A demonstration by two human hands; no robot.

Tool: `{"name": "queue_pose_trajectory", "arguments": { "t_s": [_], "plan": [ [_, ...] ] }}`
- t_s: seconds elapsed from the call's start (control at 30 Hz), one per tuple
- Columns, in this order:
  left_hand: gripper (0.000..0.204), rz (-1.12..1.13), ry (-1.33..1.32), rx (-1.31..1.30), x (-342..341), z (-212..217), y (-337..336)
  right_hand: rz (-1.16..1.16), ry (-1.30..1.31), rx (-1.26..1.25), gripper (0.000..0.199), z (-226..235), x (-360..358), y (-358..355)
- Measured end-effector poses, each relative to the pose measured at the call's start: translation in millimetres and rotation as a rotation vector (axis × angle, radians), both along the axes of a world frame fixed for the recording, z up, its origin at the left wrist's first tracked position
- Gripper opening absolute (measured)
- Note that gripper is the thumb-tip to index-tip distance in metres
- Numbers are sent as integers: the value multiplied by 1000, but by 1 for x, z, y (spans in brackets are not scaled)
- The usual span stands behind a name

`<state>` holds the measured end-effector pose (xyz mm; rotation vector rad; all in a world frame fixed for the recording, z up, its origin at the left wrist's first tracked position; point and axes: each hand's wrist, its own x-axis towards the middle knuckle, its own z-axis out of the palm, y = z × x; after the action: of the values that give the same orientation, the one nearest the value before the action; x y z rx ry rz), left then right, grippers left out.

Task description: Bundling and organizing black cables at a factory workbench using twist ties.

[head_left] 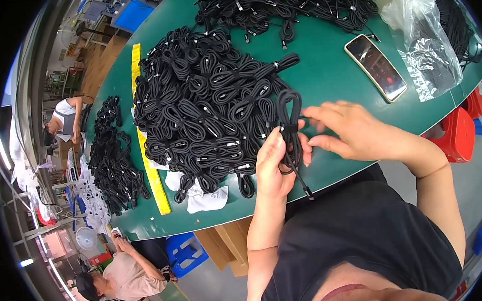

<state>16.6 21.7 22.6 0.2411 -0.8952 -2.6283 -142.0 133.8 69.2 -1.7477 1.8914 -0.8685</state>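
My left hand (pixel 273 168) is closed around a folded black cable (pixel 289 107), its loops bound at the middle by a black tie. The cable's upper loop sticks up past my fingers, and one connector end hangs below them. Just right of the bundle is my right hand (pixel 352 131), thumb and forefinger apart, fingertips close to the tie. Whether a fingertip touches the tie's end I cannot tell. A large pile of similar bundled black cables (pixel 195 114) lies on the green table (pixel 324 70), left of and beyond my hands.
More cables (pixel 277 4) lie at the far side, and another pile (pixel 113 162) beyond a yellow strip (pixel 152 177). A phone (pixel 375 67) and clear plastic bag (pixel 429 59) are at right. White packets (pixel 205 198) lie near the table edge. A co-worker (pixel 130 276) sits at left; red stools (pixel 455 136) stand at right.
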Motion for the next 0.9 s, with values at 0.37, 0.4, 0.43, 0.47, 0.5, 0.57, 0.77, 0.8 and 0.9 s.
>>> {"name": "queue_pose_trajectory", "arguments": {
  "t_s": [0.37, 0.4, 0.43, 0.47, 0.5, 0.57, 0.77, 0.8, 0.9],
  "plan": [
    [27, 811, -489, -1080, 17, -5, -2, 109, -323, -375, 16, -9, -14, 17],
    [23, 619, -422, -962, 18, 0, 2, 98, -212, -488, 18, -13, -12, 18],
    [32, 317, -406, -588, 19, 1, 7, 86, -157, -550, 22, -19, -10, 19],
    [42, 18, -380, -211, 17, 2, 11, 74, -157, -548, 22, -24, -10, 21],
    [48, -24, -371, -157, 13, 7, 17, 108, -104, -573, 24, -27, -7, 22],
    [53, -71, -275, -52, 4, 8, 21, 150, 7, -611, 26, -32, -1, 24],
    [50, 116, -217, -203, -17, -11, 26, -59, 94, -453, 17, -40, -3, 36],
    [48, 180, -189, -240, -20, -13, 28, -70, 95, -451, 17, -41, -2, 37],
    [45, 112, -137, -179, -27, -20, 36, -118, 68, -468, 16, -44, 3, 35]
  ]
}}
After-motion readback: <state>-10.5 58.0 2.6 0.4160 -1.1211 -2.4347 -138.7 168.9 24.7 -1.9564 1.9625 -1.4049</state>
